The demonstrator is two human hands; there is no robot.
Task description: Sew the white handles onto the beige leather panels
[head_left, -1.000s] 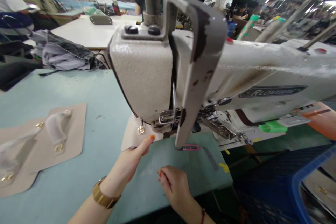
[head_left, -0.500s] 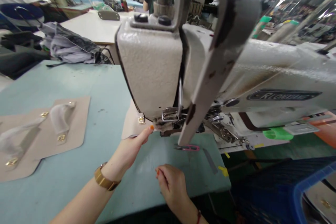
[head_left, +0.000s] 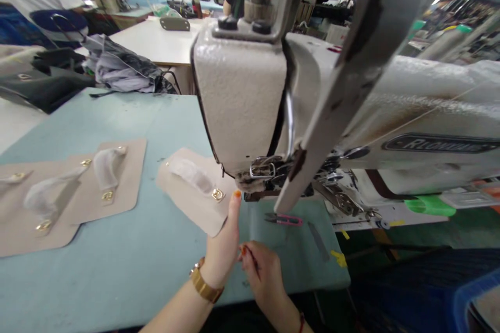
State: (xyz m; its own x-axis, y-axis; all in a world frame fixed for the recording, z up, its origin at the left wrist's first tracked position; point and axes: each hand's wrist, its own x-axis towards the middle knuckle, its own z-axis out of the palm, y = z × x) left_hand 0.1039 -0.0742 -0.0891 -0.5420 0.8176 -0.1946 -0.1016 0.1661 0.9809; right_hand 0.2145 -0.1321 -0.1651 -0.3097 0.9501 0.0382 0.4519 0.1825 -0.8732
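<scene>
As the head view looks down on the blue-green desk [head_left: 156,265], the left hand [head_left: 224,237] is pinching the near right edge of a beige piece [head_left: 191,203]. Its thumb lies on top, and its other fingers are mostly hidden. The piece sits over the desk, just left of the low end of the sewing machine [head_left: 242,93]. I cannot tell if it lies flat or is lifted a bit. On it are a strap [head_left: 191,173] in a filmy white wrap and a gold buckle [head_left: 217,195] close to the thumb. The left wrist has a gold watch [head_left: 205,283].

The right hand [head_left: 261,268] is curled up with its fingertips together, just beside the left wrist. I cannot tell if it has something in it. A red band [head_left: 301,321] is on that wrist.

More beige pieces [head_left: 127,187] lie partly on top of each other at the left of the desk, with wrapped straps and gold buckles too. Pink snips [head_left: 289,219] lie near the right hand, then a gray strip [head_left: 318,242] and some yellow tape [head_left: 339,258] by the corner. Crumpled cloth [head_left: 121,70] is at the far edge. Behind it stands a white desk [head_left: 144,39].
</scene>
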